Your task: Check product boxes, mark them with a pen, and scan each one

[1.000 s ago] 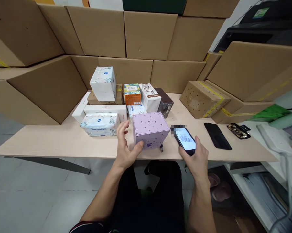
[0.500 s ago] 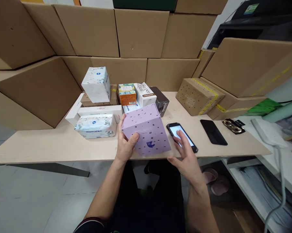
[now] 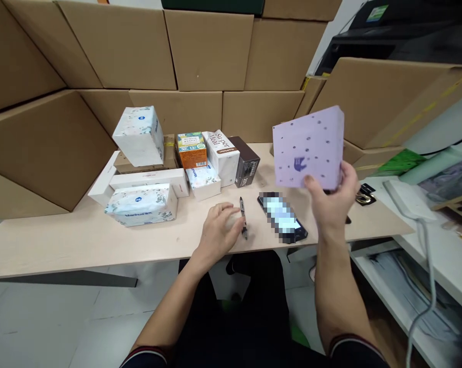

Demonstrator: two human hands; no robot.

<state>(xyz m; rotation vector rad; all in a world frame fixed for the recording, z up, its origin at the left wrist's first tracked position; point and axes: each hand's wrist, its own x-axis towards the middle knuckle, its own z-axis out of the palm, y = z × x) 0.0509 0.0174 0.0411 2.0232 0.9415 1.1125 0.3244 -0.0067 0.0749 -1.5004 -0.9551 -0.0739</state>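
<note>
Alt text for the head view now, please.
Right hand holds a purple patterned box raised above the table; left hand rests beside a pen. A lit phone lies between the hands, packages behind.

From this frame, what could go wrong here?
The right hand grips the purple box only near its lower right corner, so the box might tilt or slip. The phone lies nearby, close to the table's front edge, and a careless sweep of the arm could push it off. The pen lies right beside the left hand and might get nudged or roll away.
</note>
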